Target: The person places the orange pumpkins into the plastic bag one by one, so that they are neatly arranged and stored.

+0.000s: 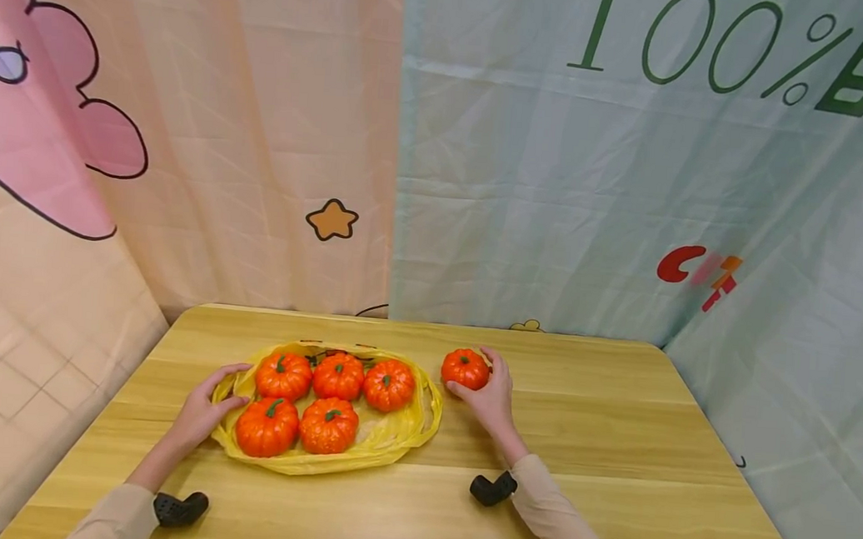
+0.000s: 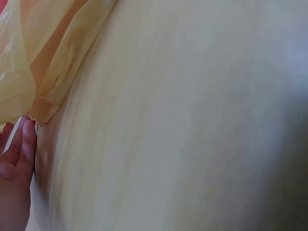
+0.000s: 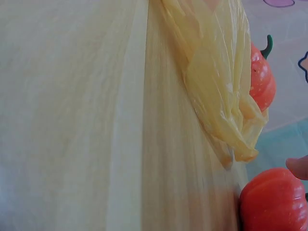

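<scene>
A yellow plastic bag (image 1: 397,444) lies spread open on the table with several small orange pumpkins (image 1: 329,425) inside, their green stems showing. At the bag's left rim is my left hand (image 1: 199,414), thumb and fingers spread apart against the plastic. In the left wrist view, the fingers of the left hand (image 2: 19,159) reach the bag's lower edge (image 2: 48,101). To the right of the bag, my right hand (image 1: 494,393) holds one more pumpkin (image 1: 465,369) between thumb and fingers. In the right wrist view, the thumb (image 3: 297,167) overlaps the top of that pumpkin (image 3: 272,202).
The wooden table (image 1: 593,431) extends to the right of the bag and in front of it. Printed curtains (image 1: 274,150) hang behind the table and at both sides. A black wrist device (image 1: 493,488) sits at the right sleeve, another (image 1: 180,509) at the left.
</scene>
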Action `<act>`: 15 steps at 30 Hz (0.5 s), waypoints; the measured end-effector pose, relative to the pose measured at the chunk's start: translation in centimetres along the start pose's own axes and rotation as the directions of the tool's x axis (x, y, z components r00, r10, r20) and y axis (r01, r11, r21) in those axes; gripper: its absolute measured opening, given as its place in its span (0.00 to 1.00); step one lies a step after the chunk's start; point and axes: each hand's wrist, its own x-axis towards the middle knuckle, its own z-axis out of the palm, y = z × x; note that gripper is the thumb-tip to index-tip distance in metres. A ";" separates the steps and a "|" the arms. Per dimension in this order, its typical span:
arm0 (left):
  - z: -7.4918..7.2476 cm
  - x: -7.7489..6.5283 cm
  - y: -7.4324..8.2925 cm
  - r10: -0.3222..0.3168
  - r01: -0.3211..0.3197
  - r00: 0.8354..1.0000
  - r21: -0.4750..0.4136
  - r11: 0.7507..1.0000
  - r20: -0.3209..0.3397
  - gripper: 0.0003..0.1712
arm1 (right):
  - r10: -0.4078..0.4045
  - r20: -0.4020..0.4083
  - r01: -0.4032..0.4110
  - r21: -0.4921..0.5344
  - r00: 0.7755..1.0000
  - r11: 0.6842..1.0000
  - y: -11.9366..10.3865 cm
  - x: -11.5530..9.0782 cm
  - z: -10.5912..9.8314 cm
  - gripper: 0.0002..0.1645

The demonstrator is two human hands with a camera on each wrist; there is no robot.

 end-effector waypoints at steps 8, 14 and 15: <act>0.0 0.0 0.4 0.005 -0.005 1.000 0.006 1.000 -0.001 0.27 | 0.037 0.090 -0.030 -0.070 0.995 0.997 0.9 0.7 -0.3 0.48; -0.1 0.0 0.5 0.026 -0.025 0.999 0.026 0.999 -0.018 0.26 | 0.043 0.140 -0.035 -0.061 0.989 0.998 1.0 1.2 -0.6 0.48; -0.2 0.0 0.5 0.023 -0.022 1.000 0.018 1.000 -0.016 0.26 | 0.042 0.148 -0.034 -0.058 0.988 0.998 1.0 1.3 -0.6 0.48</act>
